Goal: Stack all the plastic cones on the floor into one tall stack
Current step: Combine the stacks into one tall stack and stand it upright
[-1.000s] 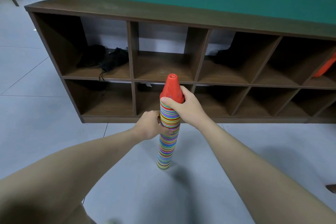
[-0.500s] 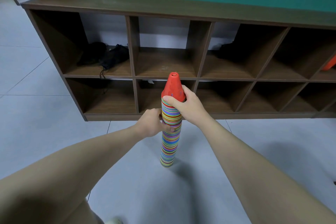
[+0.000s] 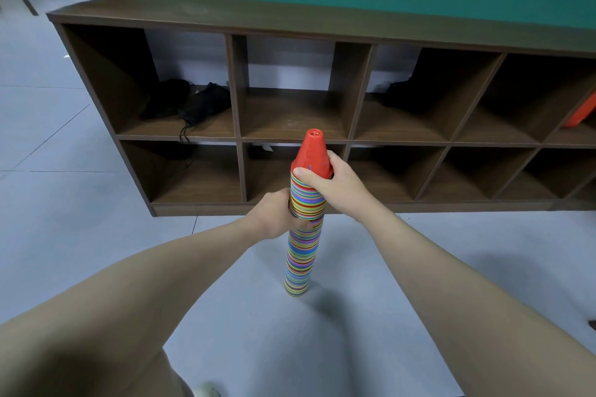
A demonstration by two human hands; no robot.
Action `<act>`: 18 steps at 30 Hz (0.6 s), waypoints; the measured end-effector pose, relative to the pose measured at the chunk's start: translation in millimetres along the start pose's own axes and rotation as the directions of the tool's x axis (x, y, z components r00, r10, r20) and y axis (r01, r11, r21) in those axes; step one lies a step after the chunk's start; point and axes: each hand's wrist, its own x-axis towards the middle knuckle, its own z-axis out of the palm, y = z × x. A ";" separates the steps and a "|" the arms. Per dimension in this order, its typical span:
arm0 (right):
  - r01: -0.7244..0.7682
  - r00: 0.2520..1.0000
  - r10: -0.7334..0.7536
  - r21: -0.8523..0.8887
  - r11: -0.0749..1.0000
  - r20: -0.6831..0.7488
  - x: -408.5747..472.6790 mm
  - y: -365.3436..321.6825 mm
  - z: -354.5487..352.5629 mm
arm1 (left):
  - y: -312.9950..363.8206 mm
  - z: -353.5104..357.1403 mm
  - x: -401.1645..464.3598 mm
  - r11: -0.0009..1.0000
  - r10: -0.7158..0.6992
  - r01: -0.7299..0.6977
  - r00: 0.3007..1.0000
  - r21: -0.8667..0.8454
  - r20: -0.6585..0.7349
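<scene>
Stack: a tall column of nested plastic cones with many-coloured striped rims [image 3: 301, 248], capped by a red-orange cone [image 3: 312, 153], stands on the grey tiled floor [image 3: 64, 203] in front of a dark brown wooden cubby shelf [image 3: 290, 19]. It leans slightly.
Right hand: right hand [image 3: 335, 185] grips the column just under the red cap, thumb across the front, presumably to press the upper batch down.
Left hand: left hand [image 3: 274, 216] is curled round the column lower down, at a visible step between upper and lower sections, likely to steady the joint.
Progress: judged near completion; no loose cones show on the floor.
Risk: a tall narrow column may topple once released.
Other: an orange object [image 3: 580, 114] sits in a far right cubby; identity unclear. Dark items [image 3: 193, 103] lie in the upper left cubby.
</scene>
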 end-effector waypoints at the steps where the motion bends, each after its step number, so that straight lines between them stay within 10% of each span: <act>1: 0.005 1.000 -0.006 -0.008 1.000 -0.004 0.2 -0.6 -1.5 | 2.0 -1.2 -0.4 1.000 0.004 -0.004 1.000 -0.010 -0.008; 18: 0.088 0.996 -0.089 -0.115 0.989 -0.010 0.9 -13.5 -21.1 | 15.3 -13.2 -6.1 0.992 -0.004 -0.002 0.999 -0.130 -0.043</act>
